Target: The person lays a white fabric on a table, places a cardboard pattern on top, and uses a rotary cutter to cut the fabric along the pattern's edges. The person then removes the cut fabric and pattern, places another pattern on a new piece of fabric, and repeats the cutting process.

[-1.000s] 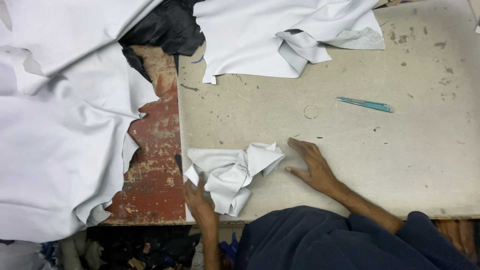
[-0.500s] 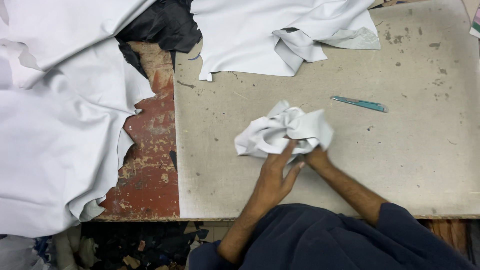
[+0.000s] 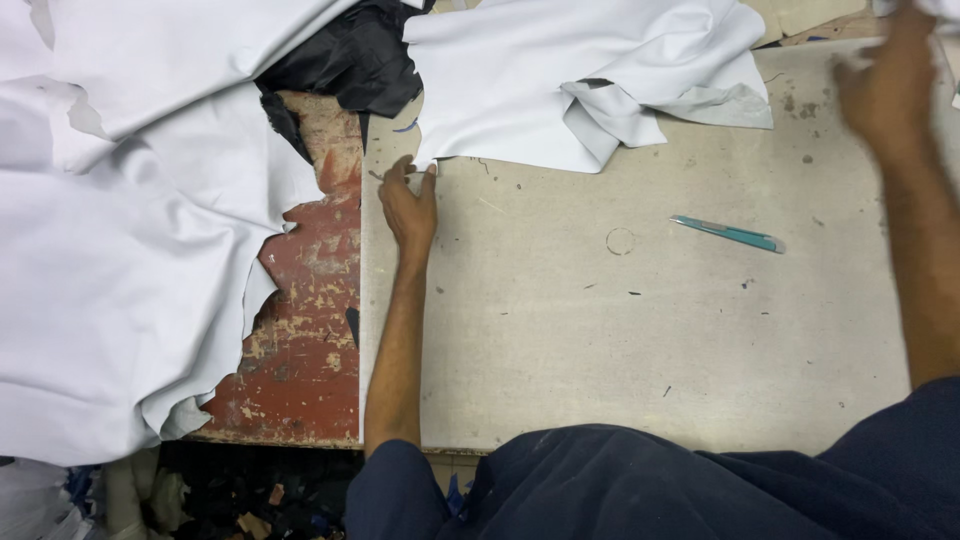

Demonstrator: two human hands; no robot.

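White leather sheet | left hand grip pinching its corner | right hand blurred, grip unclear

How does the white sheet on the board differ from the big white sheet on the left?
The white sheet on the board is smaller, folded over near its middle, and the left hand pinches its corner. The big white sheet on the left is broader, drapes over the red bench, and no hand touches it. Both are white with ragged edges.
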